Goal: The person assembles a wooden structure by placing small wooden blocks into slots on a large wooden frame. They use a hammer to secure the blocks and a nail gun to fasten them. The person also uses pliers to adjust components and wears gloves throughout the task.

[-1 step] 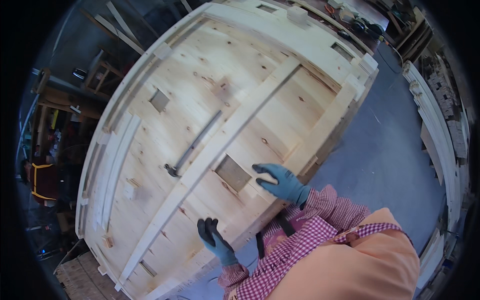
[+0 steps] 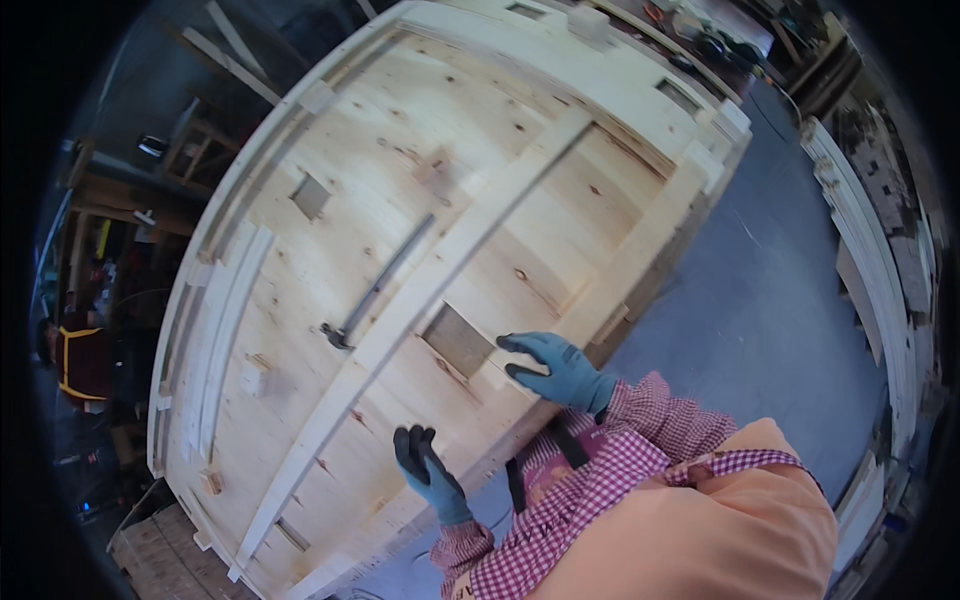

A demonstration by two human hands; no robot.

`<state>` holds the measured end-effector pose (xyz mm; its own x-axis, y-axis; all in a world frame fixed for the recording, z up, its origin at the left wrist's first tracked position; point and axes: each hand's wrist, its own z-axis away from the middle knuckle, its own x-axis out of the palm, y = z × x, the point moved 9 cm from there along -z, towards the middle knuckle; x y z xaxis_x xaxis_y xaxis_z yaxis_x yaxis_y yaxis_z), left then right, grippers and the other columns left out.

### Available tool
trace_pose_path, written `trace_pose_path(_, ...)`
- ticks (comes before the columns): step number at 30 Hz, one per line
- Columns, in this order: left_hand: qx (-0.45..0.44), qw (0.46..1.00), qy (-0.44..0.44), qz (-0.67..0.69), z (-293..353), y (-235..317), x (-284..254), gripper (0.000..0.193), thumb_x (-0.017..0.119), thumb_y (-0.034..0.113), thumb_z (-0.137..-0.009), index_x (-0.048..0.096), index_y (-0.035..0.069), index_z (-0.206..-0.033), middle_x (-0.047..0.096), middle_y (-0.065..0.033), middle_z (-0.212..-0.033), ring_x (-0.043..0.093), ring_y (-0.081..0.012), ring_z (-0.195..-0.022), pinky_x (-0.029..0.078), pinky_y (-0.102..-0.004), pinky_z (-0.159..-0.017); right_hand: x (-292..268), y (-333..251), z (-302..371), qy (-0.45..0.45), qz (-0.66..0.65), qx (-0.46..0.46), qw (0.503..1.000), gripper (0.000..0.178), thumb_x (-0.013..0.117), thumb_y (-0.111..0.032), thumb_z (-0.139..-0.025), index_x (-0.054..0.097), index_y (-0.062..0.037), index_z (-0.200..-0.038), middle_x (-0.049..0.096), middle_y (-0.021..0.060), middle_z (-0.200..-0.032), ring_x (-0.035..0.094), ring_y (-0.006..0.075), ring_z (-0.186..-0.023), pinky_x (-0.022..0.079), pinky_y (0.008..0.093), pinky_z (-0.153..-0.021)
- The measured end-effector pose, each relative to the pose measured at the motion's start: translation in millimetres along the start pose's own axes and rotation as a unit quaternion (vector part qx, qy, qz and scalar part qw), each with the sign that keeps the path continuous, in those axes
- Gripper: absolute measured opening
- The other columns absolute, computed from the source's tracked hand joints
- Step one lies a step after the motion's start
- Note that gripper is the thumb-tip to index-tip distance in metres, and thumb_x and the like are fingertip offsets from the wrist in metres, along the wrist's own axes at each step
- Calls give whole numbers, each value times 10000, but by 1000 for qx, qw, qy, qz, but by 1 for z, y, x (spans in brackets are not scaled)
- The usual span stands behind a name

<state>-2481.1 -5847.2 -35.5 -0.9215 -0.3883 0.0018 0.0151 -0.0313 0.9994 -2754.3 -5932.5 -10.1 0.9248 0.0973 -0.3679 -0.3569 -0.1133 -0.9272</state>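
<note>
A large pale plywood panel [image 2: 330,260] with wooden framing strips lies before me. My right hand [image 2: 565,370], in a blue-grey glove with dark fingertips, rests at the near edge framing, beside a square cutout [image 2: 457,340]. Its fingers are stretched out, with the thumb apart. Lower and to the left, my left hand [image 2: 432,475], gloved alike, is raised at the panel's near edge, fingers extended and nothing in them. Whether it touches the wood I cannot tell. A hammer [image 2: 380,280] with a dark head lies on the panel, left of a long wooden strip [image 2: 440,285].
Two loose pale strips [image 2: 228,340] and a small wood block [image 2: 256,375] are on the panel's left part. Long boards [image 2: 865,240] are stacked along the right, across the blue-grey floor [image 2: 760,270]. Tools lie at the far right corner. Another person [image 2: 82,360] is at the far left.
The whole view has shifted slightly, with the panel sitting a little further left in the picture. Both hands keep nearly the same place and shape; the hammer has not moved on the panel.
</note>
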Motion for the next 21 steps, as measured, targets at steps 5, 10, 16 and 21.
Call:
trace_pose_path(5,-9,980,-138,-145,35,-15,56,437,502,-31,-879,399,-13,-1302,497,-168,-1265,508,-237,-1136,399,-350,-959,-22,18,39,-14,164,-71,984,384,639,-247,-786,584,-65,-1119,592,125,-1100,550,290,-1007,419,396,-909)
trace_pose_path(10,105,911,-230,-325,66,-4,121,592,658,18,-769,405,-6,-1303,488,-168,-1274,430,-290,-1216,339,-385,-1007,-155,81,41,153,185,42,970,344,645,-216,-787,608,-67,-1095,615,167,-1024,587,322,-939,470,377,-841)
trace_pose_path(16,200,765,-296,-536,60,-24,246,829,731,320,-704,336,3,-1361,388,-181,-1355,326,-362,-1269,224,-492,-1053,-321,209,51,247,98,175,948,370,632,-248,-821,592,-56,-1135,596,169,-1092,588,295,-1003,461,343,-870)
trace_pose_path(21,201,715,-263,-615,56,-64,310,1047,766,519,-556,324,24,-1366,422,-178,-1300,370,-357,-1215,236,-473,-1047,-415,248,35,252,132,208,936,407,629,-267,-830,575,-35,-1160,590,149,-1132,584,259,-1047,451,331,-902)
